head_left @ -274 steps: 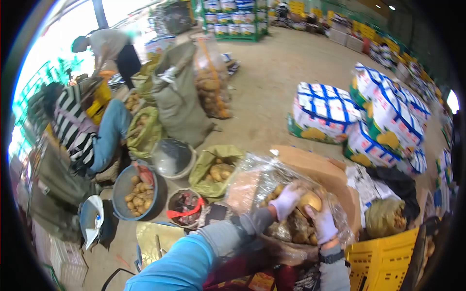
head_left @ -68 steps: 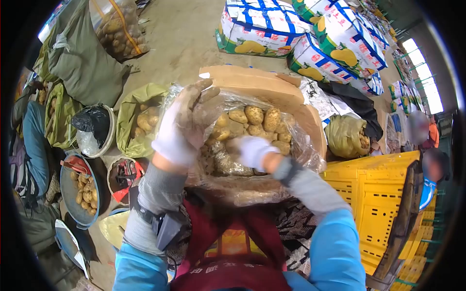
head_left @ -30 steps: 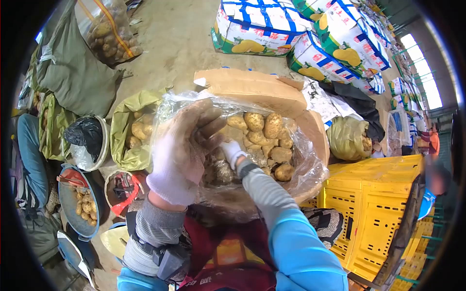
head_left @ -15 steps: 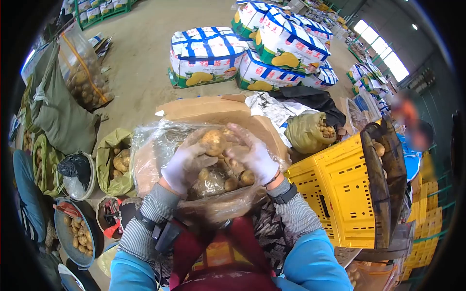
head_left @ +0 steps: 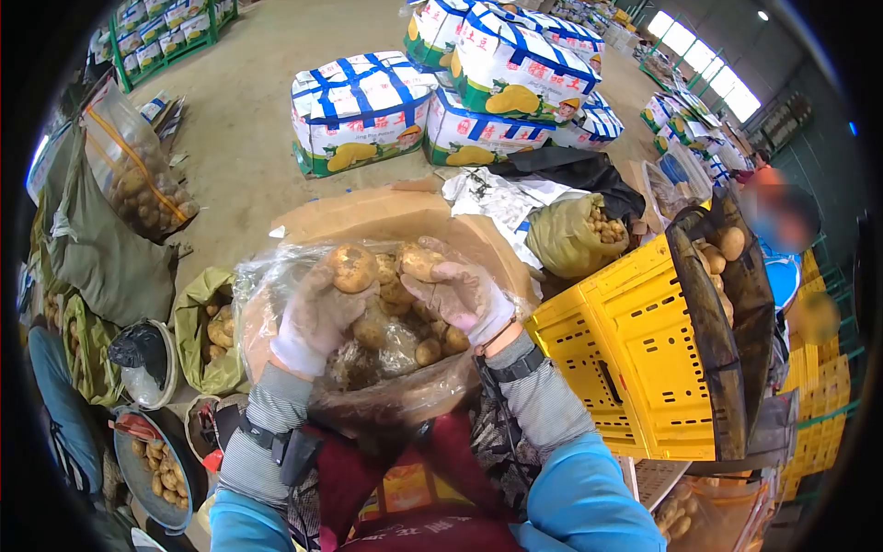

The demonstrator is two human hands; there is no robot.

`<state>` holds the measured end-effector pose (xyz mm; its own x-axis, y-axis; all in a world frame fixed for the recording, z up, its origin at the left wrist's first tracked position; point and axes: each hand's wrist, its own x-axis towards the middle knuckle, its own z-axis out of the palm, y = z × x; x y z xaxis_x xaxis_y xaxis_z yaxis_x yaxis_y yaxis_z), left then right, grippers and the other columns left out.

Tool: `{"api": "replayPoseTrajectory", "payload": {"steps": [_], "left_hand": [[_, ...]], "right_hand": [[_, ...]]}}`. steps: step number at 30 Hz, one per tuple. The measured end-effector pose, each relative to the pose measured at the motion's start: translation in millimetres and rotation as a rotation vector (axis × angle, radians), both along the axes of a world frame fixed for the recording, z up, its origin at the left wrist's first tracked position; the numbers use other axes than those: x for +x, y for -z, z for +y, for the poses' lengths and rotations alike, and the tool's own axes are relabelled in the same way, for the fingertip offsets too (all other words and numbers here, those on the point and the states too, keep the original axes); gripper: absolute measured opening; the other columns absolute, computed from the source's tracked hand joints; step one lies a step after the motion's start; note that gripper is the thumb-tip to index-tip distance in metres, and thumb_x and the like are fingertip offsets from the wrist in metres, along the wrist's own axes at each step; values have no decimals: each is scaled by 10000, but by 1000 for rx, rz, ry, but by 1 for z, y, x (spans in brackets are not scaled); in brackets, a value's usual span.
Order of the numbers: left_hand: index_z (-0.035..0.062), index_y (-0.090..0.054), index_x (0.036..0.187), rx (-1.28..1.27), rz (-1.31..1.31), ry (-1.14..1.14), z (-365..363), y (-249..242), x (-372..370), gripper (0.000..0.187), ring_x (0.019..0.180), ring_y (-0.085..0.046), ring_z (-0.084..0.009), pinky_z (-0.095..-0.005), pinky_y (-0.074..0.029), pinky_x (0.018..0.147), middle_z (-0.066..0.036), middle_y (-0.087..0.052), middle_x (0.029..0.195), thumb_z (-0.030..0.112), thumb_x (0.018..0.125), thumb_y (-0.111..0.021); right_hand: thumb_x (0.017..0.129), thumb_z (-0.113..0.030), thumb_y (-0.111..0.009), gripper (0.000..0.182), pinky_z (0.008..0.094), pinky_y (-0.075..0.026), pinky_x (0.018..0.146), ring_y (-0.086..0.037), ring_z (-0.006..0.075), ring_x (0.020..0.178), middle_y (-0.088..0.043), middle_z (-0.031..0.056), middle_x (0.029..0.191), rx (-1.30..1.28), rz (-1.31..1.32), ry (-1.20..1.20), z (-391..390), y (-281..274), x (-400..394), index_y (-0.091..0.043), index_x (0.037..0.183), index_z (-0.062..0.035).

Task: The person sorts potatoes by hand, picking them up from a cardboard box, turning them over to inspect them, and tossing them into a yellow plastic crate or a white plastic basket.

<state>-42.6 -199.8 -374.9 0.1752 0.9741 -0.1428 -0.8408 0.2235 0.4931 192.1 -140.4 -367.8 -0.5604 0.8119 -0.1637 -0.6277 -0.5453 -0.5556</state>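
Observation:
Both hands wear pale, soiled gloves and are over a plastic-lined cardboard box (head_left: 303,221) in front of me. My left hand (head_left: 319,311) is curled around a round potato (head_left: 353,268), its palm turned up. A second potato (head_left: 420,261) sits in my right hand (head_left: 464,296), against the fingers. Below and between the hands, several loose potatoes (head_left: 428,350) lie in the clear plastic liner (head_left: 398,347). The liner's near edge bunches up close to my knees.
A yellow crate (head_left: 616,350) leans at the right, potatoes at its dark-lined mouth. Printed potato bags (head_left: 363,115) are stacked ahead. Left stand an open green sack (head_left: 204,336) and a blue-grey basin (head_left: 152,469) of small potatoes. Another person (head_left: 782,216) is at far right.
The hands have moved apart, and each now has its own potato; earlier one potato was held between them. My view has shifted slightly, with the surroundings sliding left.

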Motion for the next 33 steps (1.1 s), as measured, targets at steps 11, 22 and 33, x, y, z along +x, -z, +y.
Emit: {"api": "replayPoseTrajectory", "payload": {"steps": [11,22,33], "left_hand": [[-44,-470,1329,18,-227,80,6,15,-21,408,1228,-539,-364,-528,-480,1028,-200,-523,1356,169,981,-461],[61,-470,1366,-1,-101,-84,7,18,-27,445,1197,-554,-410,-433,-599,825,-167,-518,1360,252,967,-507],[-3,-486,1342,-7,52,-16,-12,-13,-14,503,986,-671,-295,-315,-558,744,-146,-648,1187,361,1012,-379]], "right_hand": [[970,-312,-565,302,392,-595,660,-668,321,980,-675,88,1054,-443,-48,346,28,67,33,-599,1150,-71],[941,-216,-585,252,404,-503,933,-528,318,1111,-541,141,1159,-209,-277,880,152,0,145,-559,1135,-57],[999,-362,-515,384,296,-524,671,-629,184,772,-647,102,951,186,-760,47,14,2,-30,-550,1185,-28]]}}
